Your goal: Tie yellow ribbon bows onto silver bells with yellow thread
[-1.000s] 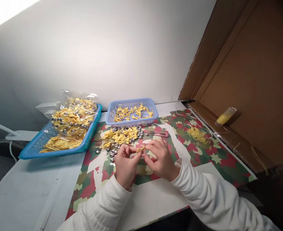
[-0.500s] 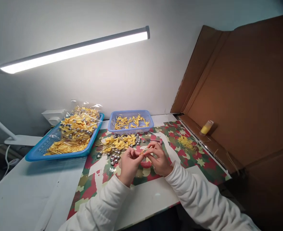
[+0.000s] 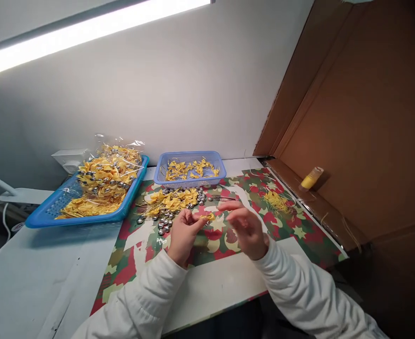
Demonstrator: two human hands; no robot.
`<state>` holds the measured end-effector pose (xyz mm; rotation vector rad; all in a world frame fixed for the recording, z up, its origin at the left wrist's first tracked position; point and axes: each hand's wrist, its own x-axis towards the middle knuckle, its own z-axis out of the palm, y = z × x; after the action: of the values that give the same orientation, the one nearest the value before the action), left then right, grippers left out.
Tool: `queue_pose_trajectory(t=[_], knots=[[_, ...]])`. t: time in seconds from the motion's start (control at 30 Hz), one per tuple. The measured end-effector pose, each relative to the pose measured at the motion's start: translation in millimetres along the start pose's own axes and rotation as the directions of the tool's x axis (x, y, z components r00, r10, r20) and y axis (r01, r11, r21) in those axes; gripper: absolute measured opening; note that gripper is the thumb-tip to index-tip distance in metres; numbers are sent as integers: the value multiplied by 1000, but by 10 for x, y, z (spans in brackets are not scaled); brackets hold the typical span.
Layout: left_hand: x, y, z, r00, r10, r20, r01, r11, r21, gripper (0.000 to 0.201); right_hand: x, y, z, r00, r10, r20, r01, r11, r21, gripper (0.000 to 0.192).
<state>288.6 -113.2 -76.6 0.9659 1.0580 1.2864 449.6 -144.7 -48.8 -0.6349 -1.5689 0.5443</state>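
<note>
Pinching one yellow bow (image 3: 206, 217) at frame centre, the left hand (image 3: 182, 234) is closed on it; right hand (image 3: 247, 227) hovers open, blurred, empty. Two blue baskets (image 3: 189, 167) sit beyond on the counter (image 3: 34, 278).

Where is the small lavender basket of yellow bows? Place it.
In the head view, the lavender basket sits at the table's back by the wall, right of the blue tray, just behind the loose bow pile.
</note>
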Motion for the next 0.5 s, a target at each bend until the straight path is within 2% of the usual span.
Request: queue_pose_trajectory(t=[0.07, 0.17, 0.3, 0.5], knots=[[41, -15, -29, 1000, 17, -11, -17, 1000, 18, 47, 144, -157, -85, 997, 15, -80, -4, 991, 137, 13], [86, -30, -56, 998, 52, -22, -51, 997, 59, 47, 407, -400, -233, 976, 37, -214, 19, 968, 251, 8], [102, -29, -54, 995, 103, -7, -102, 988, 117, 47, 677, -648, -407, 947, 48, -318, 1, 988, 153, 19], [97, -26, -48, 990, 131, 55, -139, 974, 176, 46, 716, -732, -449, 952, 29, -306, -34, 999, -9, 24]])
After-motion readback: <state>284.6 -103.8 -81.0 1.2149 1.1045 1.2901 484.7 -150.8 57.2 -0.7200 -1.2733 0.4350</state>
